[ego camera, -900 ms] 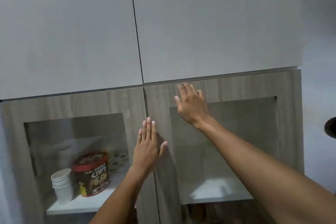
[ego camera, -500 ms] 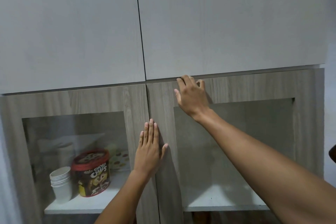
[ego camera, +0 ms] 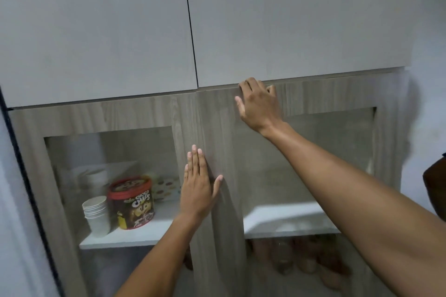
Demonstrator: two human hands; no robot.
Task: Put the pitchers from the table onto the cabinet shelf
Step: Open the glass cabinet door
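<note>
Wood-grain cabinet door on right (ego camera: 217,128): my right hand (ego camera: 259,106) hooks fingertips over its top edge, gripping rim. My left hand (ego camera: 198,188) lies flat, fingers spread, empty, on door frame at centre seam. Behind left glass, on white shelf (ego camera: 144,234): paper cup stack (ego camera: 96,214) beside red-lidded Choco Chips tub (ego camera: 131,202). Pitchers nowhere visible; cannot tell where they stand.

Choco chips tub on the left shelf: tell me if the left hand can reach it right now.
Probably not. The choco chips tub sits behind the shut glass-panelled left door, and the left hand lies flat on that door's frame. The door would have to open first.
</note>
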